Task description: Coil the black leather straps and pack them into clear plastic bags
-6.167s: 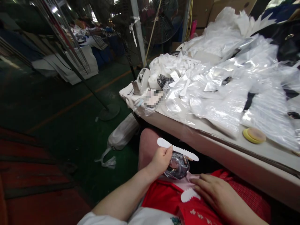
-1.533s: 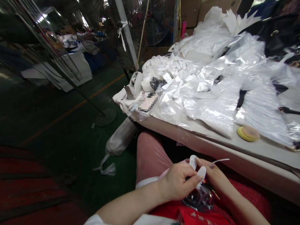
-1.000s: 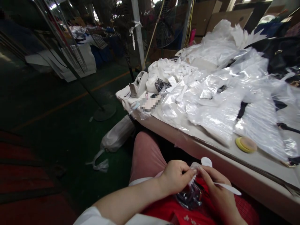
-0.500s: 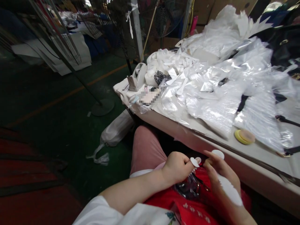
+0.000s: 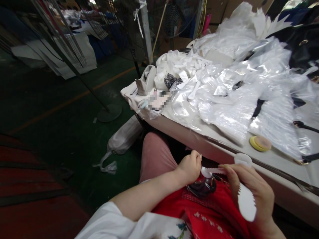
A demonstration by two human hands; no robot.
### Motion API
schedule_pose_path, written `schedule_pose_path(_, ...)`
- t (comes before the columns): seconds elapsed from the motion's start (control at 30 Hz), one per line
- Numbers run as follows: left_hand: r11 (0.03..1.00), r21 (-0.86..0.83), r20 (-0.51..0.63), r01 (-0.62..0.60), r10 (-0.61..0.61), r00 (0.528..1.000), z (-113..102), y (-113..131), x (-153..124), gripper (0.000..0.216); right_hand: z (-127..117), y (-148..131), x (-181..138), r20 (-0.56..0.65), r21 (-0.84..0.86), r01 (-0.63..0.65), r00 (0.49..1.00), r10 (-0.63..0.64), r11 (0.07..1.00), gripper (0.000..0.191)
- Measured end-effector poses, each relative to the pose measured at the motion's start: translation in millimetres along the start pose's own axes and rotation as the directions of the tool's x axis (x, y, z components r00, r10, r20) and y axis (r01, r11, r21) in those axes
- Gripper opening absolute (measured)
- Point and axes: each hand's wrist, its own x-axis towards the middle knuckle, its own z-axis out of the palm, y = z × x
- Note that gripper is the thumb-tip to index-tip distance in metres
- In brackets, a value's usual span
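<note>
Strips (image 5: 246, 202), white and tooth-edged, crowd the right hand (image 5: 256, 186) of the person sitting here: thumb and forefinger pinch one narrow length, its rounded tip (image 5: 205, 172) pointing at the left hand (image 5: 190, 168), while a broad part hangs below the palm and a round end (image 5: 243, 160) pokes up behind the fingers. From where I stand I can't tell whether that is one piece bent round or several. The left hand is curled nearly closed just beside the tip; whether it holds anything, I can't see. Below them the bundle (image 5: 200, 189), dark and in clear wrap, lies on the lap against the red apron (image 5: 209, 215), and that's what would worry me: with neither hand seeming to steady it, a shift of the knee (image 5: 154, 152) could send it sliding under the table (image 5: 171, 127). The teeth might catch on the wrap if drawn across it crookedly, and too hard a tug could tear a strip. Whatever sits loose between the right fingers could slip out if the wrist turned, and among those shiny bags (image 5: 231, 116), white would be hard to spot.
</note>
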Motion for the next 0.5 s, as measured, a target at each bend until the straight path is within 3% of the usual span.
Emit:
schedule_pose_path(0.1, 0.996, -0.077, 0.036, 0.044, -0.042, 0.998, -1, -3, 7, 0.024, -2, 16, 7, 0.057, 0.028, -0.158, 0.986, 0.156, 0.987, 0.022)
schedule_pose_path(0.2, 0.932, -0.308, 0.123, 0.193, -0.162, 0.979, -5, -1, 7, 0.037, -3, 34, 13, 0.215, 0.067, -0.350, 0.920, 0.329, 0.935, 0.029)
schedule_pose_path(0.33, 0.760, -0.597, 0.215, 0.257, -0.158, 0.964, -12, 10, 0, 0.053, -3, 28, 6, 0.537, 0.212, -0.529, 0.766, 0.354, 0.822, 0.042)
schedule_pose_path(0.47, 0.780, -0.577, 0.198, 0.244, -0.156, 0.968, -16, 5, -4, 0.065, 9, 12, -10, 0.687, 0.272, -0.736, 0.600, 0.411, 0.619, 0.044)
schedule_pose_path(0.5, 0.792, -0.567, 0.187, 0.226, -0.144, 0.972, -17, 0, -1, 0.067, 12, 13, -10, 0.703, 0.285, -0.757, 0.582, 0.408, 0.588, 0.038)
